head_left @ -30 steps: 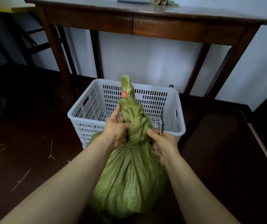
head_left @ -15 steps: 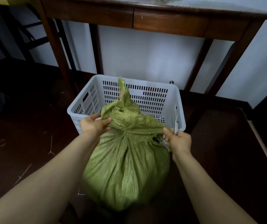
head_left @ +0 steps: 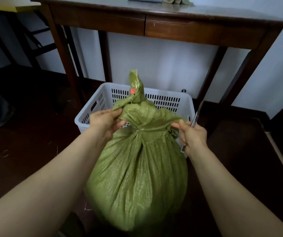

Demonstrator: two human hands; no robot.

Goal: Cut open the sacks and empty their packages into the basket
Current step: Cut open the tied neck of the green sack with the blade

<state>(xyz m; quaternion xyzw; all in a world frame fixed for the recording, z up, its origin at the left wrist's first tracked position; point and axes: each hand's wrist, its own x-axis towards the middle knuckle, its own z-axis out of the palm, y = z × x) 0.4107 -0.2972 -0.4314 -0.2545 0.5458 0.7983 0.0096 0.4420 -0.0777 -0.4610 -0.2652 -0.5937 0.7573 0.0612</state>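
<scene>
Green sack (head_left: 137, 177) stands at the white basket's (head_left: 186, 106) 6 o'clock, neck tied. Our left hand (head_left: 105, 121) pinches the neck fold at 9; our right hand (head_left: 194, 135) pinches it at 3, also gripping the blade (head_left: 196, 114). We judge: keep the fabric taut and cut away from the fingers. Floor open at 3 and 9; table legs (head_left: 209, 74) at 12.

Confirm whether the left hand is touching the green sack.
Touching. The head view shows the left hand pinching a fold of the green sack.
</scene>
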